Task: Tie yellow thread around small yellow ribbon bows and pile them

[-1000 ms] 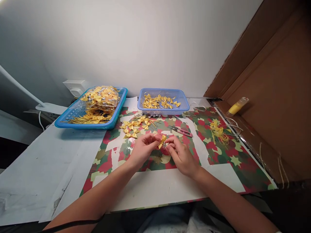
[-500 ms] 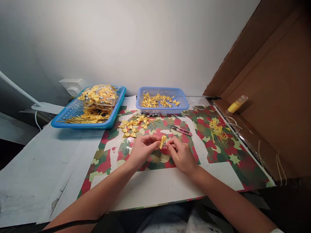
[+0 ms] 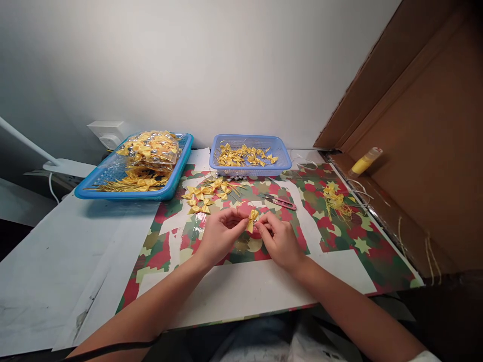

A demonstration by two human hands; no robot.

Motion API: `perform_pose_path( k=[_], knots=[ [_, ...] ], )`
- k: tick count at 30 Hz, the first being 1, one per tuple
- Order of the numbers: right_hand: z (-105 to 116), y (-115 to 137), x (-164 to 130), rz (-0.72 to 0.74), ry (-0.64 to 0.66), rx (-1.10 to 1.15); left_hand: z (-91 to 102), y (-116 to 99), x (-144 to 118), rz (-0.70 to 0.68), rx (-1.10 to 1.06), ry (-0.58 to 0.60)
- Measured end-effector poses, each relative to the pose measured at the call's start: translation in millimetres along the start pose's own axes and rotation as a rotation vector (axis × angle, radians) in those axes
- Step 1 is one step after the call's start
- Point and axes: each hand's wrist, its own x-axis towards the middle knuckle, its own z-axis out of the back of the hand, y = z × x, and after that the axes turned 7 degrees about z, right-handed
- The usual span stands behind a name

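Note:
Between thumb and fingers, my left hand (image 3: 225, 230) pinches a yellow ribbon bow (image 3: 252, 219) above the patterned board. My right hand (image 3: 278, 238) is closed in a pinch just right of that bow; whatever is at its fingertips is too small and covered to name. Beyond my left hand lies a group of yellow bows (image 3: 203, 195) with gold wire stems. Pink-handled thread snips (image 3: 279, 202) rest on the board beyond my right hand.
At the back stands a blue basket (image 3: 251, 172) of bows, with small silver balls before it. A larger blue tray (image 3: 124, 195) at left carries bagged bows and wired ones. Yellow thread scraps (image 3: 337, 203) lie at right, near a yellow tube (image 3: 365, 162) by the cardboard wall (image 3: 411, 125).
The view has shifted slightly. My hands stay together around the bow; the silver bit seen beside it earlier is now hardly visible at my right fingertips.

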Motion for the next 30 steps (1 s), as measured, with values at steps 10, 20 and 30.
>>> perform_pose_path(
  k=[10,20,30],
  knots=[
    [-4.9,-1.8,-2.9,0.005,-0.044,-0.006,-1.1,1.4,-0.2,0.001,0.006,-0.024],
    [-5.6,0.5,-2.3,0.008,-0.043,-0.027,-2.1,0.4,-1.9,0.004,0.017,-0.052],
    [-10.7,0.9,-3.4,0.012,-0.108,-0.054,-1.4,5.2,0.6,0.009,0.013,-0.034]
  ],
)
